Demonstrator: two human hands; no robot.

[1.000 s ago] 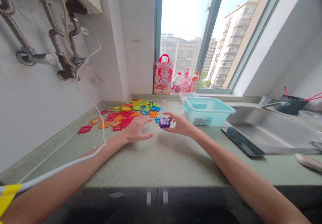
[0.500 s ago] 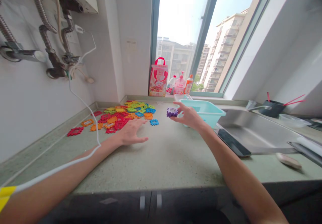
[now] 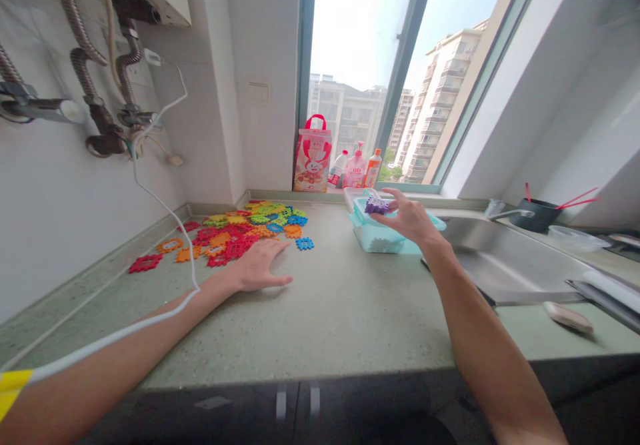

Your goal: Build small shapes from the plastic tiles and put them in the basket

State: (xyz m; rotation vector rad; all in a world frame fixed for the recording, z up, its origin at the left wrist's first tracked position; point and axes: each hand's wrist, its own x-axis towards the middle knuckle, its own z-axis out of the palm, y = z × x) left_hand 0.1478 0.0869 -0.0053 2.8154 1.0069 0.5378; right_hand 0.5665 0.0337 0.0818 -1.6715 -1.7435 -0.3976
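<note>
My right hand (image 3: 407, 217) pinches a small stack of purple interlocking plastic tiles (image 3: 377, 206) between thumb and fingers. It is over the near left part of a light turquoise plastic basket (image 3: 383, 239), whose wall faintly shows pieces inside. My left hand (image 3: 263, 266) rests low over the counter with fingers spread and nothing in it. Just beyond it lies a heap of notched building tiles in red (image 3: 145, 263), orange (image 3: 171, 245), yellow and green. A single blue tile (image 3: 305, 243) sits at the heap's right edge.
A steel sink (image 3: 520, 265) with a tap (image 3: 515, 213) is set into the counter (image 3: 320, 318) on the right. Near it lies a pale soap bar (image 3: 569, 317). A white cable (image 3: 165, 211) hangs across my left forearm. Bottles (image 3: 355, 168) and a red-pink bag (image 3: 313, 161) line the windowsill.
My right hand has carried the purple tiles rightward and slightly up, from beside the basket to over it. My left hand has stayed about where it was.
</note>
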